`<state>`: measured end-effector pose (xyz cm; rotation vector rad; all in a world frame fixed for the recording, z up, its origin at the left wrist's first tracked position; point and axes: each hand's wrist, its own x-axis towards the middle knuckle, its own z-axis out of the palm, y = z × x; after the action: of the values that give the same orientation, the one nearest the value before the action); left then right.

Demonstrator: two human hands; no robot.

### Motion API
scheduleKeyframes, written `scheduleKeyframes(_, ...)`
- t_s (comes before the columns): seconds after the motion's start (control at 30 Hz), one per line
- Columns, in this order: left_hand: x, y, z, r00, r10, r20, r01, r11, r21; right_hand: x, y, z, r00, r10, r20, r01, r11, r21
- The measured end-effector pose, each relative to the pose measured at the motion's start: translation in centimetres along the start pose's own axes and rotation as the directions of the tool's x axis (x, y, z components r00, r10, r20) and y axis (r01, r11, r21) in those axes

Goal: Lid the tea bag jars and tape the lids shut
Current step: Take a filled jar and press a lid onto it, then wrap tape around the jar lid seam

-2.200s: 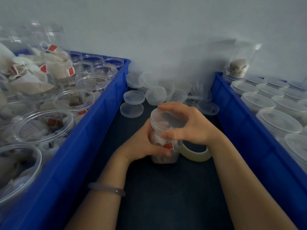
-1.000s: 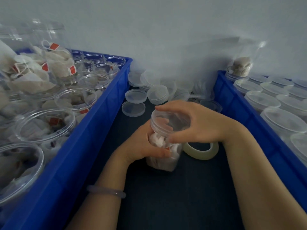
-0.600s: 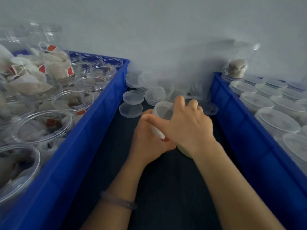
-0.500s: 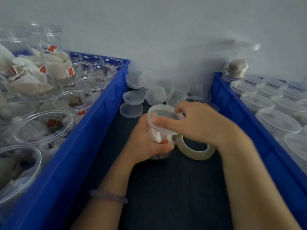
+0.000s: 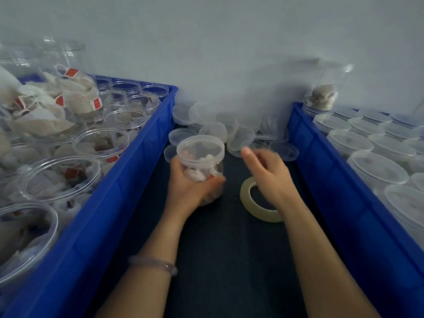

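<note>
One lidded jar (image 5: pixel 202 171) of tea bags sits at centre frame, its lower wall wrapped by the left hand (image 5: pixel 190 189). The right hand (image 5: pixel 268 175), blurred, hangs loose-fingered and empty over the tape roll (image 5: pixel 245 198), just right of centre. The jar is judged light, smooth and thin-walled: grip the body, not the lid (image 5: pixel 200 149). Hard squeezing may flex it.

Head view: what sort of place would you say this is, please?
Likely a small tea-packing bench: a blue crate of open tea bag jars, a second crate of lidded jars, loose lids and a tape roll between them.
</note>
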<state>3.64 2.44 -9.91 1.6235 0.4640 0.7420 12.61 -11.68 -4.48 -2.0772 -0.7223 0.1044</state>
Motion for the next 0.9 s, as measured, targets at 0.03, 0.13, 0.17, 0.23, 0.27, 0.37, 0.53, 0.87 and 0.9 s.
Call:
scheduleKeyframes(0.03, 0.4, 0.1, -0.4, 0.998, -0.040, 0.042, 0.040, 0.999, -0.008, -0.5, 1.5, -0.5, 0.992, 0.102, 0.071, -0.087, 0.978, -0.190)
scheduleKeyframes(0.13, 0.8, 0.5, -0.9, 0.986, -0.105, 0.132, 0.093, 0.991, 0.097, -2.2, 4.4, -0.6, 0.911, 0.280, 0.302, -0.030, 0.777, -0.629)
scheduleKeyframes(0.17, 0.7, 0.7, -1.1, 0.979, -0.139, 0.147, 0.120, 0.984, 0.133, -2.6, 4.7, -0.4, 0.911, 0.269, 0.313, -0.010, 0.773, -0.634)
scheduleKeyframes(0.23, -0.1, 1.1, -1.7, 0.952, -0.264, 0.157, 0.193, 0.911, 0.365, -2.8, 4.5, -0.3, 0.936, 0.216, 0.277, -0.031, 0.836, -0.548)
scheduleKeyframes(0.27, -0.8, 1.2, -1.9, 0.930, -0.347, 0.122, 0.223, 0.794, 0.565, -2.9, 4.4, -0.5, 0.941, 0.201, 0.272, -0.035, 0.859, -0.512)
scheduleKeyframes(0.37, -3.0, 1.2, -2.8, 0.958, -0.286, -0.004, 0.176, 0.577, 0.797, -3.6, 4.2, -1.1, 0.942, 0.168, 0.290, -0.051, 0.927, -0.372)
scheduleKeyframes(0.53, -4.9, 2.1, -0.6, 0.971, -0.006, 0.240, -0.058, 0.964, 0.258, -4.8, 2.4, -1.9, 0.924, 0.032, 0.381, -0.081, 0.990, 0.112)
scheduleKeyframes(0.87, -6.2, 1.2, 1.5, 0.928, 0.334, 0.163, -0.370, 0.867, 0.334, -5.3, 2.4, -0.8, 0.928, -0.123, 0.351, 0.058, 0.980, 0.192)
scheduleKeyframes(0.9, -6.3, 1.3, 1.6, 0.918, 0.373, 0.134, -0.396, 0.847, 0.356, -5.3, 2.4, -0.8, 0.932, -0.124, 0.341, 0.060, 0.979, 0.194)
